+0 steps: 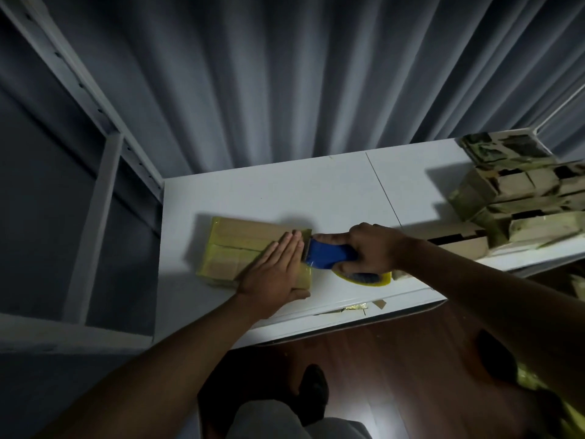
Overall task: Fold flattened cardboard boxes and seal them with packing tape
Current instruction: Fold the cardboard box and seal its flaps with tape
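Left hand [274,270] flat, fingers straight, pressing box [250,251] on white table [316,191]. Right hand [368,248] grip clamped round blue tape dispenser [329,253] at box's right edge. No legible writing.

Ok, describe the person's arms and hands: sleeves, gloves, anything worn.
Both forearms are bare as far as the frame shows: no sleeves in view. The left hand and right hand wear no gloves. No watch, ring or wristband shows, though the light is dim. Both arms enter from the bottom edge of the picture.
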